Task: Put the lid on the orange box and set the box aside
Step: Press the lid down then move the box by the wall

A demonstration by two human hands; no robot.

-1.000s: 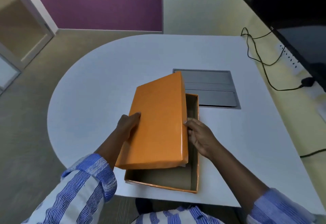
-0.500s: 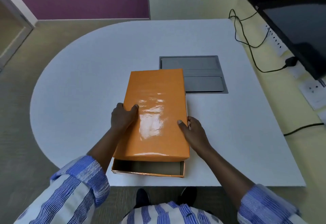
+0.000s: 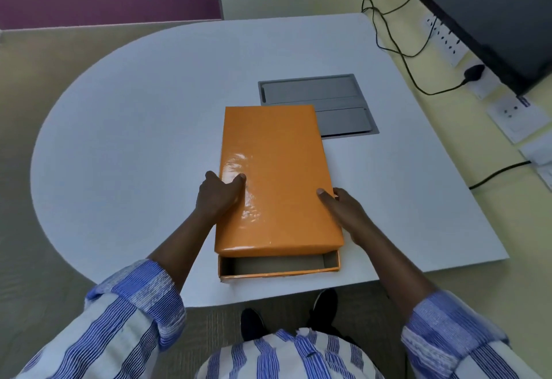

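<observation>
A glossy orange lid (image 3: 276,175) lies flat over the orange box (image 3: 277,272) on the white table. The lid sits shifted away from me, so the box's near end shows open with its grey-brown inside. My left hand (image 3: 219,195) grips the lid's left edge, thumb on top. My right hand (image 3: 343,208) holds the lid's right edge, thumb on top and fingers down the side. Most of the box is hidden under the lid.
A grey metal cable hatch (image 3: 319,103) is set into the white table (image 3: 134,139) just beyond the lid. A dark monitor (image 3: 490,11), black cables (image 3: 409,62) and wall sockets (image 3: 448,41) are on the right. The table's near edge runs just below the box.
The lid has dropped from a tilt to lie flat over the box and now lines up with its sides. Both hands stay on its edges.
</observation>
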